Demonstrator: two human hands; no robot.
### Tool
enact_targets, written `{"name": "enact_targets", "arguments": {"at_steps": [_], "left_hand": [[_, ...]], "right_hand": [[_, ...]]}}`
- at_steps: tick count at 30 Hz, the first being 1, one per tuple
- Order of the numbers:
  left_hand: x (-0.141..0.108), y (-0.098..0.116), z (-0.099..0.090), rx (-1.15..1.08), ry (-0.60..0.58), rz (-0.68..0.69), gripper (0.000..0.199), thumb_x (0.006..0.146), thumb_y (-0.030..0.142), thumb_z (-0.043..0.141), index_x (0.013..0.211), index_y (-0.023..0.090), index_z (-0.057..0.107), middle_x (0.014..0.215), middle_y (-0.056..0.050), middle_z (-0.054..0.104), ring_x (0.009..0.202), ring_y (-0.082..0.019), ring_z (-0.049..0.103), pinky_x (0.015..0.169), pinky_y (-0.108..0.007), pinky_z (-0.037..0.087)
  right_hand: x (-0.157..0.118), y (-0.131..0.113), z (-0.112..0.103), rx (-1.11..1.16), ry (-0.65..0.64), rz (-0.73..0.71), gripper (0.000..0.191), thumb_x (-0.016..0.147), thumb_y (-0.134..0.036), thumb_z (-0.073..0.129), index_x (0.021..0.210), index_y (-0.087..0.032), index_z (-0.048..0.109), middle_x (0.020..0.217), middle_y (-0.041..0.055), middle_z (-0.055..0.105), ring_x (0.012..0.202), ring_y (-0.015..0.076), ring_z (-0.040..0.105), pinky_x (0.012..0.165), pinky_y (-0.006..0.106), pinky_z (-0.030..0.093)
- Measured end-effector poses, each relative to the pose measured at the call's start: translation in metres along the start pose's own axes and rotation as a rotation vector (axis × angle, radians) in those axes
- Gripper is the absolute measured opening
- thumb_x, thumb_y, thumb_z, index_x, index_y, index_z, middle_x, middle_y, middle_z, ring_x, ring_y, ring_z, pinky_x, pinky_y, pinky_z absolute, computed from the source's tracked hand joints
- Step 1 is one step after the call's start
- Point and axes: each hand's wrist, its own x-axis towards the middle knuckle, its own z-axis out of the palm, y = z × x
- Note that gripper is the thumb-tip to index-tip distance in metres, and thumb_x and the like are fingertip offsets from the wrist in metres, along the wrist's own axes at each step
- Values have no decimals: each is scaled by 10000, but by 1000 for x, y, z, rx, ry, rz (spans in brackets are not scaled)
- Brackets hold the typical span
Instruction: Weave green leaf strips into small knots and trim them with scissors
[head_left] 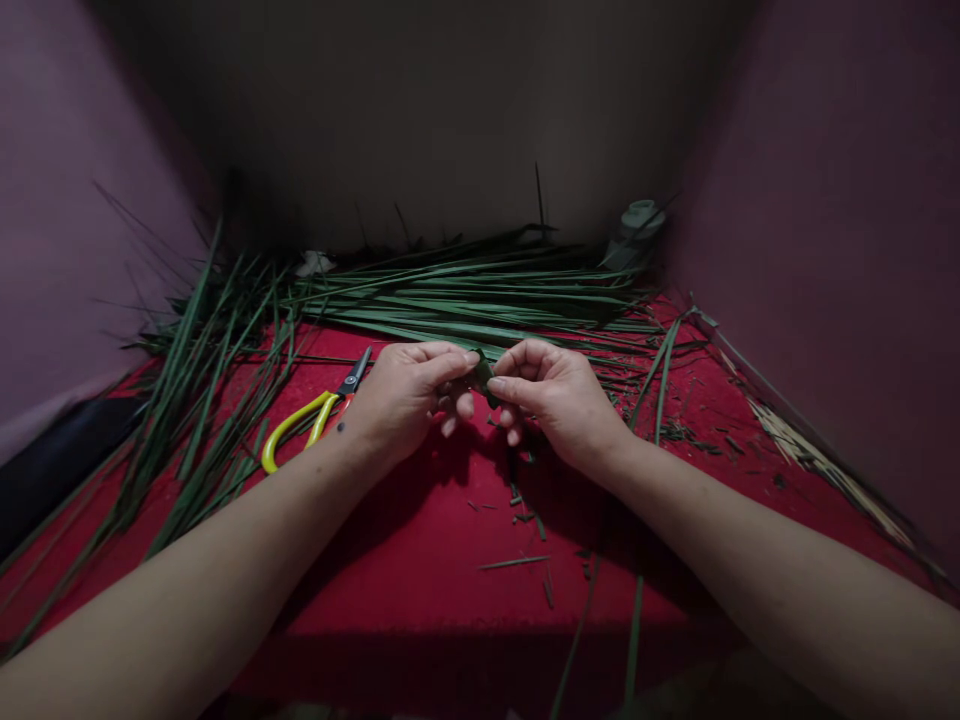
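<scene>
Between my two hands, above the middle of the red surface, is a small folded piece of green leaf. My left hand pinches its left side between thumb and fingers. From the other side my right hand grips it the same way, thumb on top. Long narrow leaf strips hang over the front edge below my right forearm; whether they join the held piece is hidden. Scissors with yellow handles lie just left of my left wrist, partly covered by it.
Long green leaves are heaped along the back, and more leaf strips spread down the left. A pale container stands at the back right. Thin pale sticks lie by the right wall. Leaf scraps dot the red cloth.
</scene>
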Motion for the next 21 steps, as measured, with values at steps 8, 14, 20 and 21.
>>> {"name": "enact_targets", "arguments": {"at_steps": [8,14,20,21], "left_hand": [[2,0,1,24,-6,13,210,755,271,582,590,142,576,448,-6,586,317,-95,471,340,-201,330],[-1,0,2,47,0,35,223,780,253,561,587,145,584,476,-5,611,323,-92,489,348,-193,350],[-4,1,5,110,14,56,214,779,277,593,613,142,591,490,3,609,345,-76,484,365,-178,371],[-5,2,6,131,20,58,213,775,269,601,606,141,586,486,9,603,343,-68,474,370,-174,372]], "right_hand": [[0,-1,0,6,15,26,135,678,-153,642,707,-177,512,512,-66,531,380,89,515,315,204,442],[0,-3,0,-19,32,31,137,675,-130,632,691,-177,504,488,-72,517,354,82,492,299,196,425],[0,-2,-1,-53,23,18,124,680,-121,616,689,-173,504,465,-62,528,341,86,472,293,202,412],[1,-1,-1,-58,18,16,123,681,-122,616,693,-174,505,465,-61,530,340,87,472,293,203,411]]}}
